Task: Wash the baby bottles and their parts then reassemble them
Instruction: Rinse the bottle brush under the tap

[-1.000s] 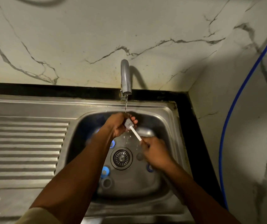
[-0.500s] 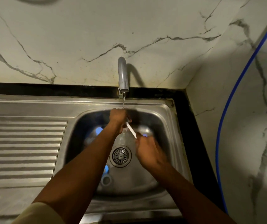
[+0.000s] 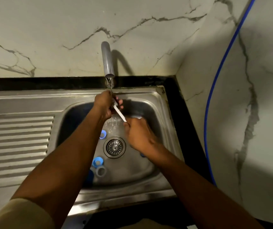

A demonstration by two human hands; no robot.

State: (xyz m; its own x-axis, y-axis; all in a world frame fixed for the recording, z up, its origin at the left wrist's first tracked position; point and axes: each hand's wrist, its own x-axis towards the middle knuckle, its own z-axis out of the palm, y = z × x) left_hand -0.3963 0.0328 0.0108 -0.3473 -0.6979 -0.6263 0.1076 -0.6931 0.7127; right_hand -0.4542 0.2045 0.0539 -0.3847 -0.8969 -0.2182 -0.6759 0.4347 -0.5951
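The left hand (image 3: 105, 103) is raised just below the tap (image 3: 107, 60). Its fingers are curled in around the bristle end of a brush (image 3: 119, 113). If a small bottle part is also inside these fingers, I cannot tell; the hand hides it. The right hand (image 3: 137, 134) is lower and nearer to me. It grips the other end of the white handle in a closed fist, so the brush slants up from the right hand to the left one.

A thin stream of water (image 3: 111, 87) comes down from the tap onto the left hand's fingers, and the floor of the sink (image 3: 150, 103) under them looks wet and splashed.

The bottle parts lie on the floor of the sink, around the drain (image 3: 114, 147). One blue ring (image 3: 103, 134) is just beside the drain, on its far left side. A second blue ring (image 3: 97, 161) lies at the near left side. A grey ring (image 3: 101, 171) is touching it or almost, and a dark blue piece (image 3: 89, 176) sits beside that, half under the left forearm. A little more blue shows under the right wrist, but it is too hidden to say what it is.

The ribbed draining board (image 3: 16, 142) goes to the left of the sink. Behind it is a marble wall (image 3: 149, 38), and a blue hose (image 3: 215, 96) runs down the wall on the right.
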